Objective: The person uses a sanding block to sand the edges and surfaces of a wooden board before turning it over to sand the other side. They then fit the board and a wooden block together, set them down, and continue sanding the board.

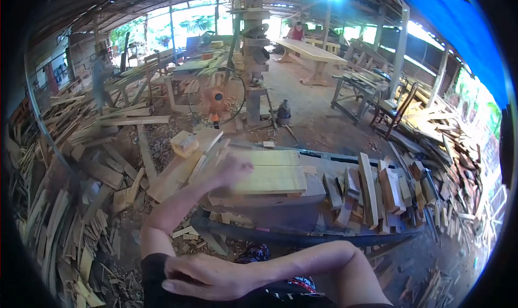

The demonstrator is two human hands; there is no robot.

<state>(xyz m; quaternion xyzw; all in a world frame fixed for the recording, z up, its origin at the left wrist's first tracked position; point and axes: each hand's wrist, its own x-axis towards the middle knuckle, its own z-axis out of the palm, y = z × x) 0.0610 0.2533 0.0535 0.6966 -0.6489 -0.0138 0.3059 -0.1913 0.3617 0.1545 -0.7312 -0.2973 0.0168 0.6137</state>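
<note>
My left hand (234, 169), smeared by motion, is over the left end of the pale yellow boards (272, 173) on the workbench (237, 199). Whether it touches them or holds anything cannot be made out. Low in the view, my right hand (202, 277) lies across the front of my body, near the dark sleeve of my left arm. Its fingers are bent and pressed together, and what they may hold is hidden. A seam runs between the two boards, which lie flat side by side.
Wood offcuts (368, 189) stand at the bench's right end. A wooden block (184, 144) and planks lie left. Scrap piles flank the bench. Beyond are an orange machine (215, 98), a long table (308, 50), a chair (396, 111) and two people, one in red (297, 33).
</note>
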